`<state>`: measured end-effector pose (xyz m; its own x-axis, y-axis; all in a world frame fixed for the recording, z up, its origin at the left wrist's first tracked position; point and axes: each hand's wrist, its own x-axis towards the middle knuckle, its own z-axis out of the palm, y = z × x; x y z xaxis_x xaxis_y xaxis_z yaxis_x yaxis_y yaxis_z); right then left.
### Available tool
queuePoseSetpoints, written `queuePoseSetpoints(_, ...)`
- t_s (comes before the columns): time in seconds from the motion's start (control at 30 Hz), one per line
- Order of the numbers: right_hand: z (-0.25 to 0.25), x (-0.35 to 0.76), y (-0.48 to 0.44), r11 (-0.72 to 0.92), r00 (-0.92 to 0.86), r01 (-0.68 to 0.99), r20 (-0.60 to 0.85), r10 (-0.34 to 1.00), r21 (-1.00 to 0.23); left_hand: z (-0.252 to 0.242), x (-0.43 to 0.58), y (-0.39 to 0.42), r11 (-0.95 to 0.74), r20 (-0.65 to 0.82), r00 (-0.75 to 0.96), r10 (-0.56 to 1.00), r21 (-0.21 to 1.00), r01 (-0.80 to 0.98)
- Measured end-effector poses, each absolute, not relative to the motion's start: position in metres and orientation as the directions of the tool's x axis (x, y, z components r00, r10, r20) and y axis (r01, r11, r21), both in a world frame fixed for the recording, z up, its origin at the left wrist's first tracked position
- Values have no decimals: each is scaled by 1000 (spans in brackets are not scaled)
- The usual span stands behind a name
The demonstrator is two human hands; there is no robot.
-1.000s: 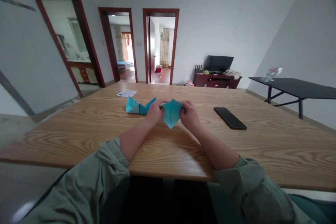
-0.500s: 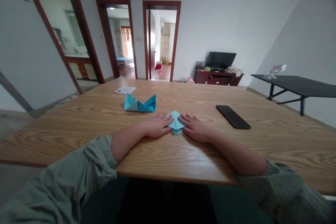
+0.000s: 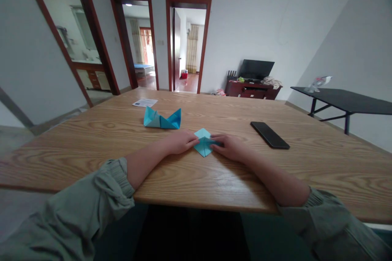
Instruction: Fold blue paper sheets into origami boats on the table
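A small folded piece of light blue origami paper (image 3: 203,142) lies on the wooden table between my hands, its diamond shape showing crease lines. At its left corner my left hand (image 3: 181,141) grips the edge, with thumb and fingers closed together. My right hand (image 3: 229,146) pinches the right side, where a darker blue flap stands between thumb and fingers. The fingertips cover both side corners of the paper. Beyond my left hand stands a finished-looking blue folded paper piece (image 3: 162,119) with two raised points, touched by neither hand.
A black smartphone (image 3: 269,135) lies on the wooden table (image 3: 196,183) to the right. A printed sheet (image 3: 145,102) is at the far left. Past the table are a black side table (image 3: 346,100), a television (image 3: 256,69) on a cabinet, and doorways.
Both hands have gone from lying flat on the paper to pinching its sides. The paper's upper layer is lifted and opened, showing a darker flap. The view has shifted slightly.
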<state>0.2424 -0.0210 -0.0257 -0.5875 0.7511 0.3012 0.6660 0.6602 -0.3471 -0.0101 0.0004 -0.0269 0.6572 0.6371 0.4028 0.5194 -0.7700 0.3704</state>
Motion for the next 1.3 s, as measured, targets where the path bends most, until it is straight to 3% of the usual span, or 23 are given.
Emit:
queuePoseSetpoints(0.1, -23, 239, -20, 645, -556, 665, 326, 764, -376, -26, -9, 1, -757, 380, 659, 649, 417, 504)
queuePoseSetpoints(0.27, -30, 230, -18, 519, -392, 734, 350, 851, -438, -31, -6, 5, -655, 408, 513, 756, 498, 568)
queuePoseSetpoints(0.5, -32, 225, -20, 533, -428, 792, 352, 832, -297, -34, -5, 7, -736, 356, 649, 672, 223, 639)
queuePoseSetpoints(0.8, -20, 218, -26, 184, -163, 965, 123, 979, -186, -25, 3, 2, -736, 239, 706, 667, 60, 675)
queuePoseSetpoints(0.93, -16, 214, -19, 116, -115, 968, 17, 993, -221, -26, 8, 2, -690, 239, 650, 722, 170, 704)
queuePoseSetpoints(1.1, -21, 213, -11, 142, -144, 941, 15, 989, -306, -26, 11, 16, -470, 162, 448, 879, 446, 761)
queuePoseSetpoints(1.2, -25, 214, -8, 158, -147, 899, 59, 987, -409, -25, 12, 21, -399, 138, 406, 903, 621, 675)
queuePoseSetpoints(1.3, -25, 215, -9, 183, -170, 807, 75, 983, -561, -20, 13, 19, -391, 173, 440, 881, 790, 472)
